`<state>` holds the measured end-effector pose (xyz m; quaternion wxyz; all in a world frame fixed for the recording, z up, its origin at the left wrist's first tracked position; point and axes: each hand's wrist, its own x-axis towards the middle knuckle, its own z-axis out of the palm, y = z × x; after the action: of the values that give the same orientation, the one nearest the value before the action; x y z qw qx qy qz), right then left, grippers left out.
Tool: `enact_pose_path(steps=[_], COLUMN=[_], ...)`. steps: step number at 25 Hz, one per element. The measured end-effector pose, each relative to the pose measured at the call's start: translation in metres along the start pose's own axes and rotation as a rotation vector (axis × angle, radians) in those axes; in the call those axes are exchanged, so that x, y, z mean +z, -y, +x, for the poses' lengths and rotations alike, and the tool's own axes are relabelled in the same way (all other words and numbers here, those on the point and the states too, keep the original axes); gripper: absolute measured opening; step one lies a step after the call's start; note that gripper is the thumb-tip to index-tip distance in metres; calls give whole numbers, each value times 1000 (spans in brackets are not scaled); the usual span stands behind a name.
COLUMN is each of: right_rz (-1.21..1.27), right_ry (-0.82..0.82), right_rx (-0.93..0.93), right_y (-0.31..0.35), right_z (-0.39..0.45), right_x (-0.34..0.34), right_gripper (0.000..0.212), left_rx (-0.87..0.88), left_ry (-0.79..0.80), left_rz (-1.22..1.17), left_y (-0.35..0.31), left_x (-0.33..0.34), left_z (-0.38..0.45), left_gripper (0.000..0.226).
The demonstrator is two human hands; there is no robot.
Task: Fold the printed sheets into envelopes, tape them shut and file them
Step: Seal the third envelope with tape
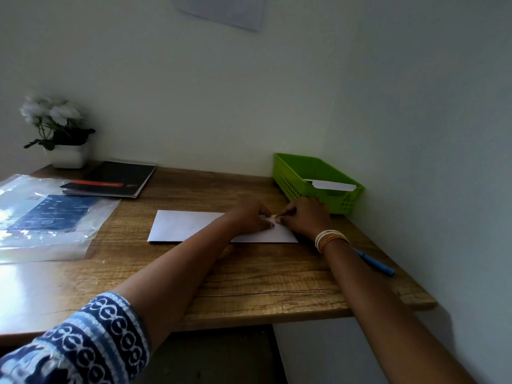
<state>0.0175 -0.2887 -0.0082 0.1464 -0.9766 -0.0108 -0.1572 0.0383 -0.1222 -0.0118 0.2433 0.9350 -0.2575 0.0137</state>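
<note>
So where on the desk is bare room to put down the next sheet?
Bare wood lies in front of the white sheet toward the near desk edge, between both forearms. Another strip runs between notebook and green basket. The plastic packet crowds the left.

A wooden desk (249, 286) with a cracked, grained top fills a corner where two plain pale walls (221, 92) meet, its right edge running along the side wall. A sheet of paper (227, 9) hangs high on the back wall. At the desk's far left corner stands a white pot of white flowers (59, 131). Bright light glares off the left part of the desk top, while the right side lies in shade. Under the desk it is dark.
</note>
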Motion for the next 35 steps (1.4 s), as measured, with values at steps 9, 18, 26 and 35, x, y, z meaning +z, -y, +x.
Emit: enact_pose_path(steps=[9, 18, 26, 35], right_rz=[-6, -185, -282, 45], right_ry=[20, 26, 125, -240], right_rx=[19, -111, -103, -128], right_y=[-4, 12, 7, 26], right_z=[-2, -1, -8, -30], right_x=[-7, -4, -7, -14], right_gripper=[26, 21, 36, 42], left_rx=[37, 35, -245, -342], left_ry=[55, 51, 167, 28], left_rz=[64, 9, 219, 157], left_y=[0, 2, 17, 27], left_x=[-4, -1, -33, -41], left_z=[-3, -1, -15, -20], left_gripper=[54, 49, 90, 60])
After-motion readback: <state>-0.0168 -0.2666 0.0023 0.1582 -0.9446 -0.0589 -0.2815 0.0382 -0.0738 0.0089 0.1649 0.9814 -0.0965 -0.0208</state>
